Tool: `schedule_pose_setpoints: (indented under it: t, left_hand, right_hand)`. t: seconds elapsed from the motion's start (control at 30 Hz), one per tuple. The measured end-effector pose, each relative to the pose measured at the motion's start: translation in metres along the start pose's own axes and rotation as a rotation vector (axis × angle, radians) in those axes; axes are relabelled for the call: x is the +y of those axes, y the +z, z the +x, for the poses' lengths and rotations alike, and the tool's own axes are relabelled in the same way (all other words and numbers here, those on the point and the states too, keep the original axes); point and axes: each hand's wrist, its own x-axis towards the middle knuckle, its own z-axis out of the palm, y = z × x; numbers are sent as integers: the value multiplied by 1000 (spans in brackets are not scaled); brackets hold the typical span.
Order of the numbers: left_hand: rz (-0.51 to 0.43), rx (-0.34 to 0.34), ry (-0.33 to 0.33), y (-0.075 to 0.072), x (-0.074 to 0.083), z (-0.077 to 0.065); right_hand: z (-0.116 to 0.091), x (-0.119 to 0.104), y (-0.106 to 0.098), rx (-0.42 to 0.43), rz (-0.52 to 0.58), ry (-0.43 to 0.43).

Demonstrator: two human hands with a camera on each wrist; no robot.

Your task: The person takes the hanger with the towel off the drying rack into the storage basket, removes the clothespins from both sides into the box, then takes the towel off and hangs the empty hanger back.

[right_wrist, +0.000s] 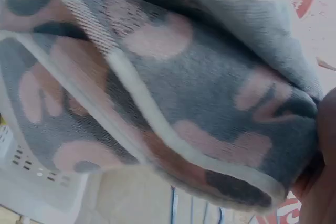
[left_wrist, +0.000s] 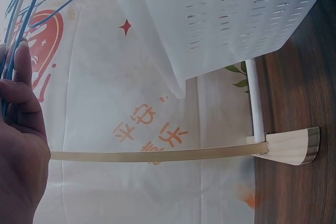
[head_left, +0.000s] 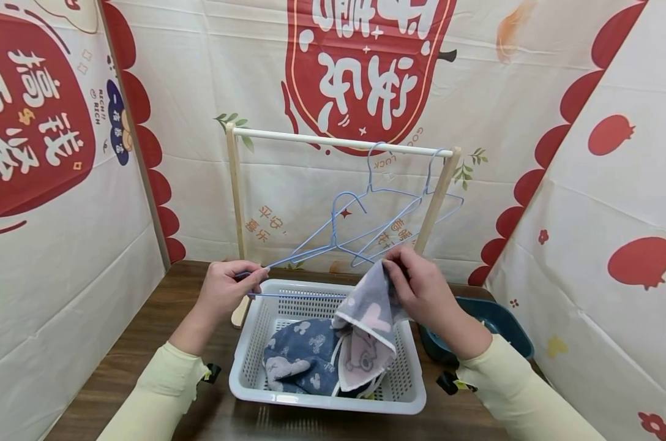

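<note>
My left hand (head_left: 228, 288) pinches the left end of a blue wire hanger (head_left: 333, 236), whose hook points up. In the left wrist view the left fingers (left_wrist: 23, 66) curl around the blue wire. My right hand (head_left: 415, 285) grips the upper edge of a grey-and-pink patterned towel (head_left: 371, 306). The towel hangs over the basket and covers the right end of the hanger in the head view. Close in the right wrist view, the towel (right_wrist: 173, 77) shows folds and white edging. Below it, a dark blue patterned cloth (head_left: 302, 355) lies bunched in the white basket (head_left: 245, 367).
A wooden rack with a white rail (head_left: 311, 139) stands behind the basket. Two more blue hangers (head_left: 370, 174) hang at the rail's right side. A dark teal bin (head_left: 509, 324) sits right of the basket on the brown wooden table (head_left: 145, 343). Printed cloth walls (head_left: 201, 73) enclose the space.
</note>
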Motion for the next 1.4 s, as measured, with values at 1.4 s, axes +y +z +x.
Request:
schedule_pose_setpoints:
  t: [1.4]
  left_hand:
    - [9, 6, 14, 5, -2, 1]
  right_hand:
    - [-31, -13, 81, -1006, -176, 106]
